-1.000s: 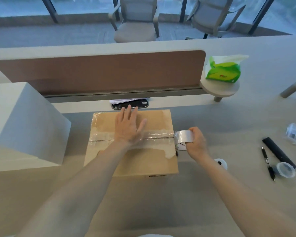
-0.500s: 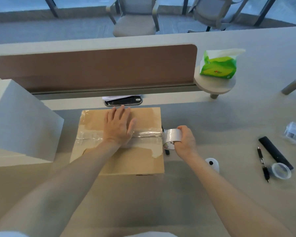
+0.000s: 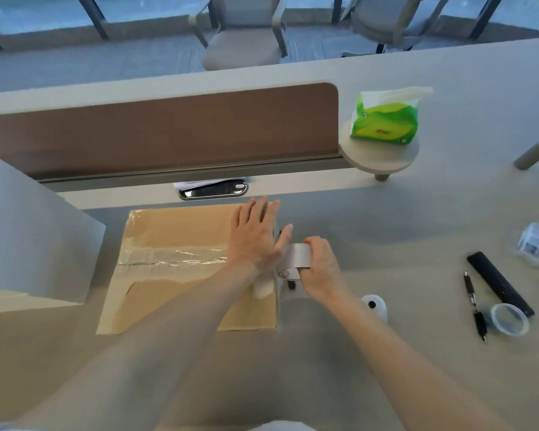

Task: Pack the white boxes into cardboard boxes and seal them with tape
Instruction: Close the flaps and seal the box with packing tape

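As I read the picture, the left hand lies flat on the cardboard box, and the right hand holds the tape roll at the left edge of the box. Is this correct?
Not quite. The head view shows the right hand gripping the tape roll at the right edge of the cardboard box, not the left. The left hand does lie flat on the box.

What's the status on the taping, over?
Left hand flat on cardboard box, right end. Right hand grips tape roll at box edge. Dark item below roll, unidentifiable.
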`<act>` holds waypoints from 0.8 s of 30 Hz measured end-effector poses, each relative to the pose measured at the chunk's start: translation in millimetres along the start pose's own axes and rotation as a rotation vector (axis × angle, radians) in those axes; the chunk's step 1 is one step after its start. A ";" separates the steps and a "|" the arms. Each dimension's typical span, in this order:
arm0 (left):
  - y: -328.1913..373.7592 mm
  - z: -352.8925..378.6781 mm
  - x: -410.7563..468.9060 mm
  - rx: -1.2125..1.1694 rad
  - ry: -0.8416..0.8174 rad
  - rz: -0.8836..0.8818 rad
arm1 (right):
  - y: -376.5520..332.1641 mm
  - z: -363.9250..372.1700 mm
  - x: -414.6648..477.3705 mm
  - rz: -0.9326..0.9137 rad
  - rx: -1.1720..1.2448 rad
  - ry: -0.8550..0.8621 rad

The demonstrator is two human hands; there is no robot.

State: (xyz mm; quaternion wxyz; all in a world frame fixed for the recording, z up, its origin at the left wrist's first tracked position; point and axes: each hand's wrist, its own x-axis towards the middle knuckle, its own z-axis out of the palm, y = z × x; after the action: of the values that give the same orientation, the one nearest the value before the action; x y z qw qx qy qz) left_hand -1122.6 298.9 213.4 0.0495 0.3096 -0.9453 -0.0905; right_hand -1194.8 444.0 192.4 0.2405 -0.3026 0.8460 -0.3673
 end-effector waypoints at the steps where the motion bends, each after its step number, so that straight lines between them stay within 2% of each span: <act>1: -0.6 0.7 0.0 0.003 0.010 0.008 | 3.1 -1.0 1.2 -0.030 -0.020 -0.014; 4: -1.4 -0.7 -0.8 -0.032 0.029 0.017 | 13.0 -10.1 5.7 -0.139 -0.140 -0.108; 7: -3.7 -2.4 -1.4 -0.162 0.064 0.019 | 17.4 -18.0 10.1 -0.230 -0.320 -0.191; 12: -9.4 2.0 1.3 -0.241 0.117 0.001 | 29.7 -23.6 13.7 -0.353 -0.719 -0.182; 14: -7.4 0.7 0.6 -0.199 0.096 0.007 | 41.6 -29.8 15.1 -0.378 -0.718 -0.209; 18: -2.4 -1.2 0.9 -0.057 0.040 -0.002 | 57.6 -44.7 15.9 -0.328 -0.489 -0.205; 24: -3.6 0.7 1.8 0.033 -0.021 -0.004 | 61.7 -47.1 17.9 -0.421 -0.874 -0.238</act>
State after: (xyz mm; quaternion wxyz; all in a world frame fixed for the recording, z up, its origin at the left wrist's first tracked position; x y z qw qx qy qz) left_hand -1122.1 295.0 212.1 0.0343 0.3115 -0.9464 -0.0782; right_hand -1257.6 487.8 170.7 0.1069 -0.5792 0.8079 0.0180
